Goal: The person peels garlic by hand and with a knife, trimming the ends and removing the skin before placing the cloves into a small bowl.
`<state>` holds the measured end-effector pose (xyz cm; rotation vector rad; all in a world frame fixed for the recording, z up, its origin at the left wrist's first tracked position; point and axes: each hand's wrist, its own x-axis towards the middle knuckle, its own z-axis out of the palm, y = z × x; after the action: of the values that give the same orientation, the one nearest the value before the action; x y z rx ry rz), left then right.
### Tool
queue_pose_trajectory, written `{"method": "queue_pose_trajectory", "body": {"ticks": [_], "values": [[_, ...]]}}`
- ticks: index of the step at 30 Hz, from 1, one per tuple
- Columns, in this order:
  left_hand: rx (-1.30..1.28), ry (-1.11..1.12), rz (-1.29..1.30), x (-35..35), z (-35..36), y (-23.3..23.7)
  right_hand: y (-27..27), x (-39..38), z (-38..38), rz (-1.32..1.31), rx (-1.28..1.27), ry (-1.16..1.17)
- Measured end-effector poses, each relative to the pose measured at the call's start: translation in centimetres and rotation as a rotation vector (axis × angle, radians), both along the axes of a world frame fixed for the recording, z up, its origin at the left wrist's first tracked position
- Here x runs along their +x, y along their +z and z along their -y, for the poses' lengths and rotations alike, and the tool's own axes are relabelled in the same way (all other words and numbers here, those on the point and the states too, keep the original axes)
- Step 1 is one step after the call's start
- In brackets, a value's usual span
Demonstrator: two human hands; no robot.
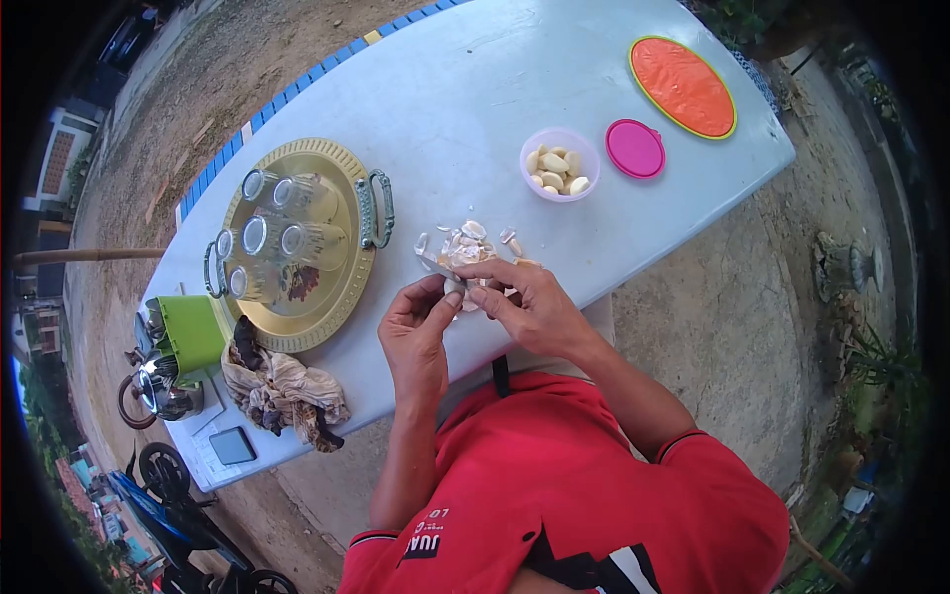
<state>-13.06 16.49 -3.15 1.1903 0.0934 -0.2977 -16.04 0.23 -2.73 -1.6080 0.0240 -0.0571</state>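
My left hand (pixel 418 322) is closed, pinching a pale garlic clove (pixel 453 286) between thumb and fingers. Close against it, my right hand (pixel 529 305) grips a small knife whose blade (pixel 433 265) points up and left; its handle is hidden by my fingers. Under and beyond both hands lies a loose pile of garlic skins and pieces (pixel 473 234) on the table. Farther off to the right, a translucent pinkish bowl (pixel 528 184) contains several peeled garlic cloves (pixel 556 164).
On the pale blue table (pixel 445 109) stands a gold tray (pixel 341 163) with several upturned glasses (pixel 297 240). A crumpled cloth (pixel 287 388), phone (pixel 234 445), green container (pixel 190 332) and shiny kettle (pixel 170 384) occupy the left end. A pink lid (pixel 635 148) and orange lid (pixel 683 86) lie right.
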Motion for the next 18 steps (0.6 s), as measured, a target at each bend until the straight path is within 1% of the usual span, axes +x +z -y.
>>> {"method": "queue_pose_trajectory", "body": {"ticks": [1,3,4,6,7,9,11,13,15,18], "values": [[-0.003,-0.003,-0.009,0.0,-0.1,-0.3,-0.1,0.0,0.1,0.0,0.0,-0.001],[-0.006,-0.007,-0.019,0.0,-0.1,-0.3,-0.1,0.0,0.4,-0.166,0.14,0.058],[-0.021,-0.01,-0.031,0.0,0.0,-0.2,0.0,0.0,0.6,-0.166,0.14,0.057],[-0.035,-0.012,-0.042,0.0,0.0,-0.1,0.2,0.0,1.0,-0.334,0.428,0.104],[-0.054,-0.01,-0.045,0.1,-0.1,-0.1,0.1,0.0,1.2,-0.333,0.428,0.104],[-0.074,-0.008,-0.047,0.2,-0.1,-0.3,-0.4,0.1,1.4,-0.392,0.512,0.066],[-0.125,0.003,-0.086,0.3,-0.2,-0.5,0.0,-0.1,1.4,-0.402,0.52,0.057],[-0.121,0.003,-0.085,0.3,-0.2,-0.5,0.7,-0.3,1.3,-0.413,0.527,0.046],[-0.116,0.004,-0.088,0.2,-0.2,-0.4,1.2,-0.6,0.9,-0.388,0.508,0.126],[-0.161,-0.023,-0.096,0.3,-0.1,-0.3,1.3,-0.5,0.4,-0.363,0.521,0.147]]}}
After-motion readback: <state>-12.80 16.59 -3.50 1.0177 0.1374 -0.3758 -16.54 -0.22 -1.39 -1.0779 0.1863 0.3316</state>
